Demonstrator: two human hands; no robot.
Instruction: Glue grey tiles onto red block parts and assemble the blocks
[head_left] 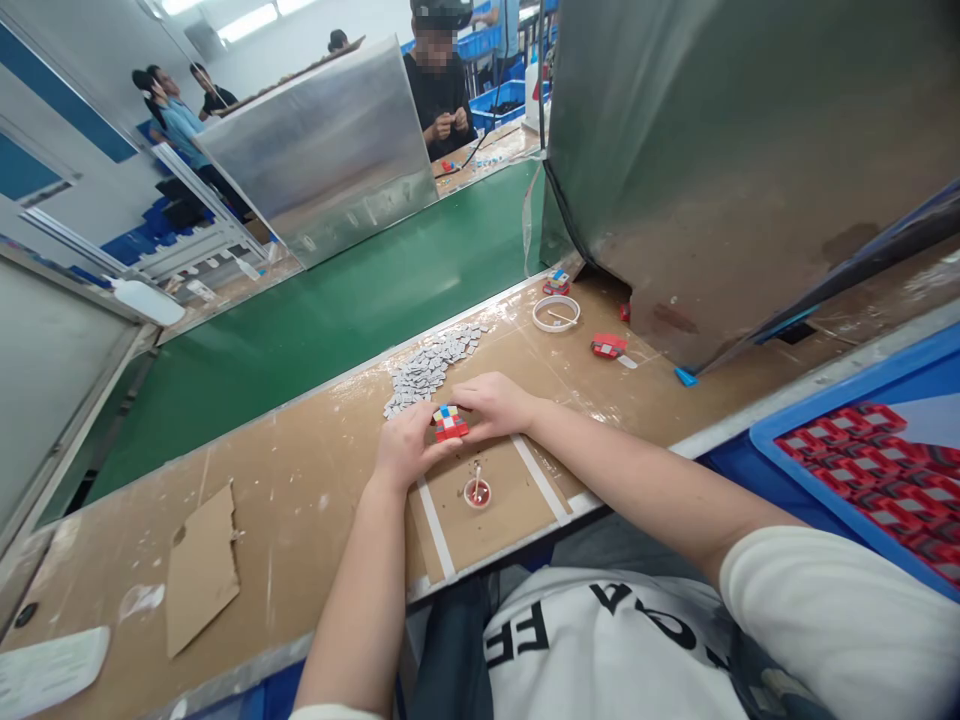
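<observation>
Between my two hands is a small red block with a coloured checkered face (pixel 451 423), showing white, blue and yellow squares. My left hand (pixel 403 445) grips its left side, fingers closed. On the other side, my right hand (pixel 495 405) pinches the block with thumb and fingers. Just below the hands stands a small round cup (pixel 478 493) with reddish contents and a thin stick in it. Beyond them lies a heap of small grey-white square tiles (pixel 431 368).
Right of the hands lie a white ring of tape (pixel 556 313) and red blocks (pixel 608 346). A blue tray (pixel 765 432) of red pieces stands at right. Torn cardboard (pixel 202 570) lies left. A green conveyor belt (pixel 337 310) runs behind; a person (pixel 442 100) sits across it.
</observation>
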